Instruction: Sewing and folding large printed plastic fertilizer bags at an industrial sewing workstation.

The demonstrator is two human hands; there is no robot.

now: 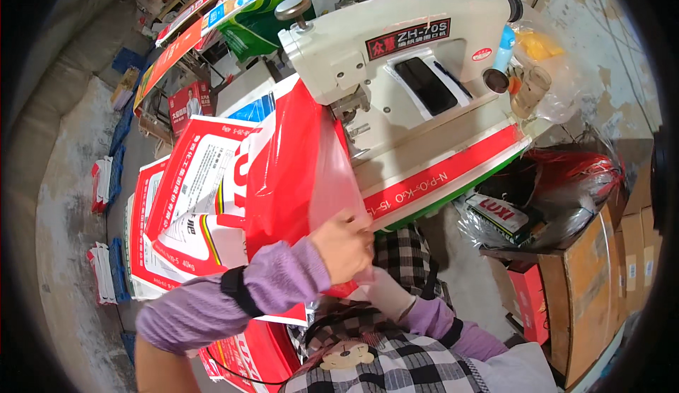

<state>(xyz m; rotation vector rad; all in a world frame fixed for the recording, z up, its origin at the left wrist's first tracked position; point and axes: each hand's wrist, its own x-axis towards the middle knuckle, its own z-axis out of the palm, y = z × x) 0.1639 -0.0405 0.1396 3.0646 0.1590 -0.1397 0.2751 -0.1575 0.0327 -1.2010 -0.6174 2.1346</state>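
A red woven sack (286, 160) lies under the sewing machine head (339, 75) and drapes down toward my lap. A translucent pinkish plastic liner (337, 181) sticks out along its right edge. My left hand (343, 246), in a purple sleeve, is closed with bent fingers on the liner's near end. Just below and to the right is my right hand (385, 294), pale as if gloved or covered by film. Its fingers are hidden behind the sack and liner. The machine's needle and presser foot (357, 121) stand beside the sack's upper right edge.
Printed sacks (187, 195) are stacked on the left. A black phone (426, 85) and a pen (453, 80) lie on the machine bed. To the right stand a glass jar (530, 92), a clear bag of scraps (566, 195) and a cardboard box (590, 287).
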